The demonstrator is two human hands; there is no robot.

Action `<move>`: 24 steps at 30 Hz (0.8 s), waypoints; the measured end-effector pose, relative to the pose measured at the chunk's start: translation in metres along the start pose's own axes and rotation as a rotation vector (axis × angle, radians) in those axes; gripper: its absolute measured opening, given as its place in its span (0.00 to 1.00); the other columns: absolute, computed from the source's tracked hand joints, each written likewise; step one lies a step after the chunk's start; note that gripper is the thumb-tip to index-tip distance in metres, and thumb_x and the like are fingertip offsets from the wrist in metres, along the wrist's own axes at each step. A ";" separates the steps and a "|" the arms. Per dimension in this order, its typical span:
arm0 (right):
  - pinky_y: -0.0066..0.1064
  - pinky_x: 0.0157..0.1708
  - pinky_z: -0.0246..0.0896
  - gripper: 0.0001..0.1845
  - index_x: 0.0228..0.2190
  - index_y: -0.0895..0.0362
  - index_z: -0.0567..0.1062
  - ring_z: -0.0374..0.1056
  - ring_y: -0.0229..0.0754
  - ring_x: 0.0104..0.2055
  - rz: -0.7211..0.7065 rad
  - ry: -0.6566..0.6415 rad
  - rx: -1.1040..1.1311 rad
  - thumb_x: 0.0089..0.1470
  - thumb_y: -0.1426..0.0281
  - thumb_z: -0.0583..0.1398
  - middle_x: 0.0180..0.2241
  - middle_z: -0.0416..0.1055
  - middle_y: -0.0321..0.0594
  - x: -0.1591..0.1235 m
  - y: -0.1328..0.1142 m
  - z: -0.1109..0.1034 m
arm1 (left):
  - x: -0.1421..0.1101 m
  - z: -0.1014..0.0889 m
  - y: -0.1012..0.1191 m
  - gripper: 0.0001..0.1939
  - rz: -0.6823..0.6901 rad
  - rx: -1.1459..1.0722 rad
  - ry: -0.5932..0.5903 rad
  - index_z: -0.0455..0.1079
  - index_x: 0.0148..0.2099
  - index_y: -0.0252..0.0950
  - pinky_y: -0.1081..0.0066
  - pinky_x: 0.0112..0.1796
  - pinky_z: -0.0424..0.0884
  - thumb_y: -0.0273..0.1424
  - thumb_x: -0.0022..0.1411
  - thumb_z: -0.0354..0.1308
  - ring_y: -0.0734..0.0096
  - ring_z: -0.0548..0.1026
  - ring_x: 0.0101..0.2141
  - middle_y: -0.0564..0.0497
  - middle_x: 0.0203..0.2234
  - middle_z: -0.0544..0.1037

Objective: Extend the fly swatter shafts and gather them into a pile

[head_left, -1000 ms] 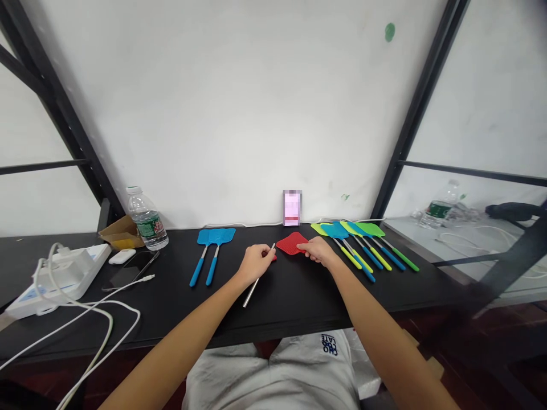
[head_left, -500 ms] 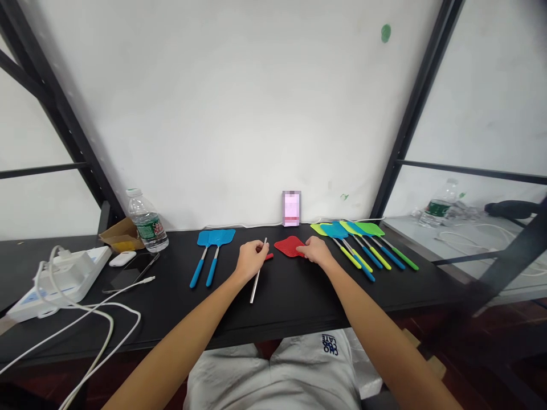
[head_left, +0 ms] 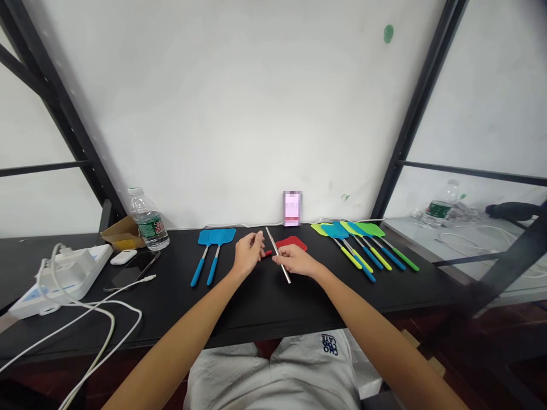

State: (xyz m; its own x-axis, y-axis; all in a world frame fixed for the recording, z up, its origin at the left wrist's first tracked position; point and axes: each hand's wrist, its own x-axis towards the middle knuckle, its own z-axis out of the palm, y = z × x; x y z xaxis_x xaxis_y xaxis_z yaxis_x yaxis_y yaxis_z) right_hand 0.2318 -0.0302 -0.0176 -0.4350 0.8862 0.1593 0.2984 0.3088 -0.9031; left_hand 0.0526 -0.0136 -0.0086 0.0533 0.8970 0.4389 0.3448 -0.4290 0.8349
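Two hands, close together but not touching, over a black table.

Item: right hand, fingers closed around a metal rod, which lies slantwise through the grip, its upper end pointing toward the wall and its lower end clear of the table.

Item: left hand, holding nothing visible, fingers slightly curled, just beside the rod's upper part.

Item: red swatter head, flat on the table, partly hidden behind the rod and right hand, its handle not clearly visible.

Item: small red piece, on the table between the hands, just beside the rod; its exact form cannot be told.

Item: two blue swatters, side by side, left of the hands.

Item: fanned row of lime, blue and green swatters, right of the hands, heads overlapping.

Item: water bottle, upright, with a cardboard box beside it.

Item: white power strip, phone, white earbud case and white cables, at the table's left end.

Item: blurred pink card, upright against the wall.

Item: second water bottle, on a lower surface at far right.
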 end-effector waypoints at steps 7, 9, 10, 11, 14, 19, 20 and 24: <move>0.25 0.21 0.50 0.22 0.15 0.56 0.62 0.61 0.35 0.20 0.087 0.205 -0.438 0.51 0.57 0.59 0.16 0.64 0.34 0.003 0.011 -0.014 | 0.001 -0.006 -0.019 0.12 0.233 0.764 -0.175 0.68 0.39 0.36 0.67 0.41 0.64 0.38 0.56 0.58 0.62 0.69 0.41 0.46 0.37 0.70; 0.26 0.22 0.49 0.21 0.14 0.57 0.64 0.61 0.35 0.22 0.109 0.241 -0.588 0.50 0.58 0.60 0.17 0.66 0.36 0.002 0.010 -0.010 | 0.002 -0.006 -0.022 0.10 0.206 0.840 -0.216 0.68 0.37 0.36 0.67 0.39 0.64 0.37 0.59 0.55 0.62 0.69 0.39 0.45 0.36 0.70; 0.27 0.23 0.49 0.20 0.15 0.57 0.65 0.62 0.36 0.23 0.123 0.255 -0.658 0.50 0.59 0.60 0.19 0.67 0.37 0.002 0.008 -0.007 | 0.002 -0.006 -0.023 0.09 0.190 0.863 -0.225 0.67 0.35 0.36 0.68 0.38 0.63 0.37 0.60 0.54 0.62 0.69 0.38 0.45 0.35 0.70; 0.28 0.23 0.49 0.18 0.16 0.57 0.67 0.63 0.37 0.24 0.138 0.265 -0.721 0.50 0.60 0.61 0.20 0.69 0.39 0.002 0.007 -0.004 | 0.002 -0.006 -0.023 0.09 0.172 0.879 -0.228 0.67 0.34 0.36 0.68 0.36 0.63 0.36 0.61 0.52 0.63 0.70 0.37 0.46 0.34 0.71; 0.29 0.26 0.50 0.15 0.19 0.56 0.71 0.66 0.42 0.28 0.166 0.272 -0.850 0.51 0.60 0.60 0.25 0.72 0.43 0.002 0.004 0.003 | 0.002 -0.007 -0.023 0.09 0.112 0.903 -0.216 0.65 0.33 0.37 0.70 0.32 0.61 0.36 0.62 0.51 0.64 0.70 0.35 0.46 0.33 0.71; 0.30 0.28 0.52 0.15 0.21 0.56 0.74 0.68 0.45 0.31 0.186 0.264 -0.899 0.52 0.59 0.59 0.27 0.73 0.45 0.002 0.002 0.006 | 0.001 -0.006 -0.020 0.08 0.056 0.885 -0.211 0.65 0.34 0.38 0.71 0.30 0.60 0.36 0.61 0.52 0.65 0.71 0.35 0.47 0.34 0.73; 0.30 0.28 0.52 0.15 0.21 0.55 0.74 0.68 0.44 0.31 0.189 0.261 -0.893 0.52 0.60 0.59 0.27 0.73 0.45 0.002 0.002 0.006 | 0.000 -0.006 -0.020 0.08 0.053 0.877 -0.211 0.65 0.34 0.38 0.71 0.30 0.60 0.36 0.61 0.52 0.65 0.71 0.35 0.48 0.34 0.73; 0.29 0.26 0.50 0.15 0.19 0.56 0.72 0.67 0.42 0.29 0.184 0.270 -0.844 0.51 0.60 0.60 0.25 0.72 0.42 0.000 0.002 0.004 | 0.000 -0.007 -0.020 0.08 0.036 0.842 -0.211 0.65 0.33 0.38 0.71 0.31 0.60 0.37 0.60 0.53 0.65 0.71 0.35 0.48 0.33 0.74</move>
State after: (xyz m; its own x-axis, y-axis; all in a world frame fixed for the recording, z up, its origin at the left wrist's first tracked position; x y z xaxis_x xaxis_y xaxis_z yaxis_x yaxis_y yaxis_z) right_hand 0.2290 -0.0305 -0.0206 -0.1360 0.9647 0.2257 0.9137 0.2102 -0.3479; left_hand 0.0397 -0.0054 -0.0227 0.2208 0.9213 0.3200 0.9141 -0.3099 0.2615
